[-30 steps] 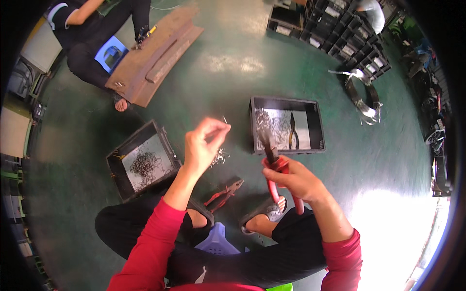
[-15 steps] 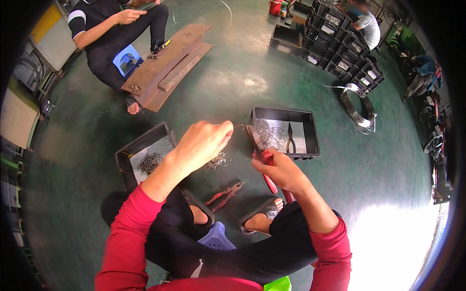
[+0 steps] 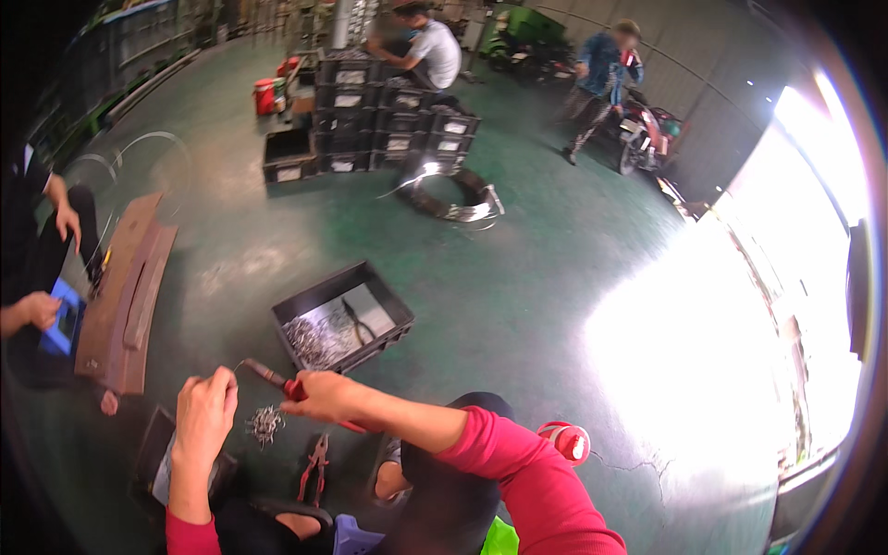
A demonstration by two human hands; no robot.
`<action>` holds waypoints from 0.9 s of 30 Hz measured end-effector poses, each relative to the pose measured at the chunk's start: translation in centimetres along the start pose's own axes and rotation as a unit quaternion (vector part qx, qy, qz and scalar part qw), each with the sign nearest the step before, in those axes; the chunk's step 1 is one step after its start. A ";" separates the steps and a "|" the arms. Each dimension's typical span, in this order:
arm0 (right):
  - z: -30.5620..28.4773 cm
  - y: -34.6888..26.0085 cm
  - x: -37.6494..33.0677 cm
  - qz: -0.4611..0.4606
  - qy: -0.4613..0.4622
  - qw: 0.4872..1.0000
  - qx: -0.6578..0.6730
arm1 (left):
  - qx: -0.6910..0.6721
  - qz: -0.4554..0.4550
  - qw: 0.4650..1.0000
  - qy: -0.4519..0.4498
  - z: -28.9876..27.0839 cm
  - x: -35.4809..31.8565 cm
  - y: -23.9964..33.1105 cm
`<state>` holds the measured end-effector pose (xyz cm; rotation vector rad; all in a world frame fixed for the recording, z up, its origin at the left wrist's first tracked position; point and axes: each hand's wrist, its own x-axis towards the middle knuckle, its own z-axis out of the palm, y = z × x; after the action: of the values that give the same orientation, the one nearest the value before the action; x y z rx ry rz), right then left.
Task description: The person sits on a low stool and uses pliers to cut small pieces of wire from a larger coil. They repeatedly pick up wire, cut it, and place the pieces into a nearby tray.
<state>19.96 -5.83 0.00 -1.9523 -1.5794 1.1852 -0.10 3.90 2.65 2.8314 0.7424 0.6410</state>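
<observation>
My left hand (image 3: 205, 413) is closed, thumb and fingertips pinching a thin piece of wire (image 3: 239, 366). My right hand (image 3: 326, 398) is wrapped round red-handled pliers (image 3: 268, 374), whose jaw tip is at or near the wire's other end; contact is too small to make out. Just below them, a small heap of bent wire pieces (image 3: 265, 425) lies on the floor. A second pair of red-handled pliers (image 3: 315, 467) rests between my feet. Beyond my hands stands a black bin (image 3: 392, 298) holding many wire pieces and dark-handled pliers (image 3: 357, 321).
Another black bin (image 3: 148, 460) is partly hidden by my left arm. A coil of wire (image 3: 453, 215) lies beyond, before stacked black crates (image 3: 347, 125). At left, a person sits by a brown metal piece (image 3: 125, 296). A red-and-white container (image 3: 571, 444) stands right of my knee.
My view has swung to the right, so the bins, coil and crates appear further left. Both hands keep their holds on the wire and pliers. A standing person now shows at far right.
</observation>
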 end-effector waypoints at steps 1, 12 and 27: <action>-0.2 0.2 -0.4 0.014 0.006 1.000 -0.012 | 0.006 0.004 1.000 -0.006 0.1 0.3 0.5; -1.3 -0.7 -1.9 0.029 0.013 0.998 -0.059 | 0.035 0.036 0.998 -0.026 -0.4 0.9 0.9; 0.2 -0.1 -1.6 0.042 0.014 0.999 -0.013 | 0.051 0.035 0.996 -0.063 -1.3 -0.6 -0.5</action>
<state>19.76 -7.33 0.55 -2.0600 -1.5197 1.1698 -1.34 4.05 3.52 2.9697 0.6751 0.4399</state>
